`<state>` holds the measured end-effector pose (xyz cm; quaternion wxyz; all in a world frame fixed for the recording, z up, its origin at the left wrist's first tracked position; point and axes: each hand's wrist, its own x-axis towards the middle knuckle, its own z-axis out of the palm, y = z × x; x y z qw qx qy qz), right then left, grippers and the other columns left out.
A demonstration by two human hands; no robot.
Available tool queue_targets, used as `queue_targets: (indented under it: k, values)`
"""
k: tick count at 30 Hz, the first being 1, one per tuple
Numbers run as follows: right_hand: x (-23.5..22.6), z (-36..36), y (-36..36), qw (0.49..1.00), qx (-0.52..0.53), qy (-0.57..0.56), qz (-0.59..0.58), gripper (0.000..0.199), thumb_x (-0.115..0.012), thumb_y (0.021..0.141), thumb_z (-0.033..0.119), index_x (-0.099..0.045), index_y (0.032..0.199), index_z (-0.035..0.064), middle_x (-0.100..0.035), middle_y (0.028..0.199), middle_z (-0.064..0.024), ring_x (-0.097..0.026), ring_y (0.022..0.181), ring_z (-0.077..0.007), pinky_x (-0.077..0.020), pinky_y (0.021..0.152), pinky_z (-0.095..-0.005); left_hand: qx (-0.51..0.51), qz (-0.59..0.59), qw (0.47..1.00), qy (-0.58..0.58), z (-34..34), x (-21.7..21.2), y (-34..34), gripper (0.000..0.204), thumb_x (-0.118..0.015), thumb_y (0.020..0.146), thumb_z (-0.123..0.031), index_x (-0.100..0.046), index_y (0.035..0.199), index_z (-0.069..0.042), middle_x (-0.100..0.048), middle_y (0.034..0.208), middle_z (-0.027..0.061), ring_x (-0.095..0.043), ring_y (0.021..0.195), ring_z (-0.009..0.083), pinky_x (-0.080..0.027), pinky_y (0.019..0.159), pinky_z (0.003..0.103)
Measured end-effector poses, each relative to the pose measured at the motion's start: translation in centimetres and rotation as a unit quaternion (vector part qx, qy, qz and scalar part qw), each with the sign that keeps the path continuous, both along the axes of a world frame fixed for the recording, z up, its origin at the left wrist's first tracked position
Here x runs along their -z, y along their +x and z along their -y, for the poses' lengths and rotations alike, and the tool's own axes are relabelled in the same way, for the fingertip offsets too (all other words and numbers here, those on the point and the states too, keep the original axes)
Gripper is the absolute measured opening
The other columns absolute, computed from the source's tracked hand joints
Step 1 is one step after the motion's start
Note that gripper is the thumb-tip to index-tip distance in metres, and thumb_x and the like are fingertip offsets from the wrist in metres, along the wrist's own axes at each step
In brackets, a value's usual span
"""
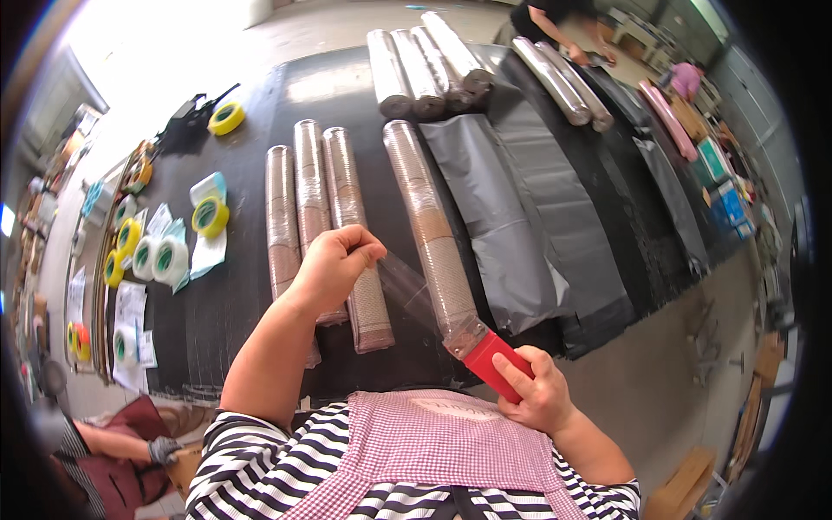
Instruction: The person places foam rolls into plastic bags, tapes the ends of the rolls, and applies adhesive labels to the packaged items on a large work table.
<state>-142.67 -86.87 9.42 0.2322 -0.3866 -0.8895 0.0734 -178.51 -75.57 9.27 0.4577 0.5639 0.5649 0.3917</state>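
My left hand (332, 267) pinches the free end of a strip of clear tape (404, 284) above the wrapped rolls. The strip stretches down and right to a red tape dispenser (497, 367). My right hand (542, 392) grips that dispenser, its head at the near end of a brown patterned roll in clear plastic (425, 212). Whether the tape touches this roll, I cannot tell. Just left lie three similar wrapped rolls (310, 186), partly hidden behind my left hand and forearm.
Grey plastic sheets (555, 208) lie right of the roll on the black table (234, 286). Several wrapped rolls (431, 65) lie at the far side. Yellow tape rolls (210, 217) sit on the left. Another person (555, 26) works at the far right, and someone's gloved hand (163, 450) shows lower left.
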Motion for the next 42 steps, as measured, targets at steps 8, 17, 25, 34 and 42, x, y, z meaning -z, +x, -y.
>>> queue_targets:
  k: [8, 17, 25, 34, 42]
  values:
    - [-0.7, 4.5, -0.6, 0.99, 0.117, -0.002, 0.08, 0.066, -0.072, 0.064, 0.011, -0.065, 0.129, 0.0113, -0.054, 0.112, -0.0155, -0.059, 0.093, -0.0326, -0.0541, 0.079, -0.04, 0.059, -0.071, 0.989, 0.115, -3.0, -3.0, -1.4, 0.009, -0.065, 0.093, -0.009, -0.069, 0.094, -0.001, -0.064, 0.077, 0.0058, -0.058, 0.071, 0.015, -0.048, 0.066, 0.031]
    - [-0.7, -2.0, 0.1, 0.928, 0.369, -0.005, -0.04, 0.058, -0.066, 0.077, 0.006, -0.06, 0.134, 0.0065, -0.057, 0.11, -0.0164, -0.062, 0.095, -0.031, -0.0528, 0.084, -0.0412, 0.434, -0.097, 0.758, 0.477, 11.7, -8.9, 9.1, 0.015, -0.063, 0.076, -0.019, -0.061, 0.086, -0.007, -0.053, 0.086, 0.0053, -0.054, 0.08, 0.0222, -0.046, 0.066, 0.035]
    - [7.8, -13.9, 19.3, 0.712, 0.487, -0.184, -0.472, 0.018, -0.056, 0.094, 0.017, -0.058, 0.108, 0.0057, -0.066, 0.1, -0.0078, -0.065, 0.074, -0.0151, -0.0539, 0.072, -0.0302, 0.482, -0.036, 0.84, 0.246, 6.6, -10.0, 7.6, 0.009, -0.066, 0.087, -0.01, -0.064, 0.093, -0.004, -0.063, 0.095, 0.0107, -0.063, 0.094, 0.0316, -0.054, 0.08, 0.042]
    - [5.4, -15.4, 3.1, 0.877, 0.349, -0.05, -0.328, 0.019, -0.064, 0.091, 0.017, -0.069, 0.1, 0.0012, -0.071, 0.101, -0.0177, -0.067, 0.094, -0.0355, -0.0528, 0.084, -0.0415, 0.35, -0.064, 0.919, 0.171, 3.4, -10.2, 6.3, 0.004, -0.067, 0.087, -0.001, -0.065, 0.091, -0.001, -0.061, 0.085, 0.0104, -0.06, 0.079, 0.0273, -0.049, 0.069, 0.037]
    - [9.1, -8.3, -7.9, 0.897, 0.263, -0.35, -0.062, 0.089, -0.079, 0.077, 0.039, -0.039, 0.143, -0.0065, -0.054, 0.127, -0.0234, -0.055, 0.119, -0.0388, -0.0461, 0.101, -0.0462, 0.181, -0.044, 0.963, 0.197, 1.7, -9.8, 1.7, 0.006, -0.064, 0.089, -0.002, -0.062, 0.084, 0.002, -0.056, 0.08, 0.0055, -0.05, 0.071, 0.012, -0.037, 0.064, 0.025]
